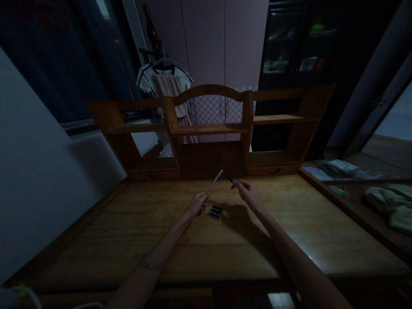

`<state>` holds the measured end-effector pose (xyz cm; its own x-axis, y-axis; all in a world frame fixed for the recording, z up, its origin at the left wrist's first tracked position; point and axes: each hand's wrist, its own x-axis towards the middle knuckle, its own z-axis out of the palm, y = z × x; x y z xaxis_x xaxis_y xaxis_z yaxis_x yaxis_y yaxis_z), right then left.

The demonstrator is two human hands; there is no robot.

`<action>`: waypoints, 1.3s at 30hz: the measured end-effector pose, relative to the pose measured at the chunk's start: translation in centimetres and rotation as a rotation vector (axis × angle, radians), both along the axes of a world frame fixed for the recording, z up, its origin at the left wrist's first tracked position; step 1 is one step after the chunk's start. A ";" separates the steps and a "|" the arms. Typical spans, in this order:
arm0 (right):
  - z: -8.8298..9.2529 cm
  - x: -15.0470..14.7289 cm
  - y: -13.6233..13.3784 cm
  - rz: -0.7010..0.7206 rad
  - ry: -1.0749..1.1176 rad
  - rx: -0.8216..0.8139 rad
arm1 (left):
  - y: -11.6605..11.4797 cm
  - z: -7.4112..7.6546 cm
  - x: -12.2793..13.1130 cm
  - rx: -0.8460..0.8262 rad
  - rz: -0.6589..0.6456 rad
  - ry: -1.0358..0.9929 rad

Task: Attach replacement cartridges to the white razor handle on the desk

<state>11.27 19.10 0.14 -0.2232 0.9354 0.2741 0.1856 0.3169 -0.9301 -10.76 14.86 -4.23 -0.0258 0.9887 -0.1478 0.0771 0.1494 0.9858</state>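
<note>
My left hand (200,202) is closed around the lower end of a slim, pale stick-like handle (216,179), which points up and to the right. In my right hand (247,191), the fingers pinch a small dark thin piece (229,178); its tip is close to the upper end of the pale handle. Whether the two touch, I cannot tell. Below and between my hands, a small clear pack with several black pieces in a row (215,212) lies on the wooden desk (154,240). The dim light hides what kind these things are.
A wooden shelf unit (209,128) stands along the back of the desk. Clothes on a hanger (167,81) hang behind it. To the right, papers (337,169) and a pale cloth bag-like item (391,204) lie beyond the desk's raised edge. A white wall (41,171) borders the left.
</note>
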 end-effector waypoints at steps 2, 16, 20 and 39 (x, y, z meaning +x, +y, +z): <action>-0.1 0.0 0.0 -0.010 -0.011 0.012 | 0.1 -0.1 -0.1 0.011 0.005 -0.009; -0.3 0.1 0.2 -0.054 -0.070 0.105 | -0.2 0.1 0.0 0.083 -0.008 0.061; -0.2 0.1 0.2 -0.044 -0.042 0.070 | -0.3 0.4 -0.2 0.153 0.077 0.123; -1.1 -0.4 0.7 0.013 -0.052 -0.005 | -1.3 1.3 0.4 0.368 0.178 0.552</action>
<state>10.88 19.80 -1.00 -0.2496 0.9335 0.2572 0.2297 0.3152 -0.9208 -10.34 13.51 -2.97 -0.1676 0.9456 0.2787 0.5885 -0.1308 0.7979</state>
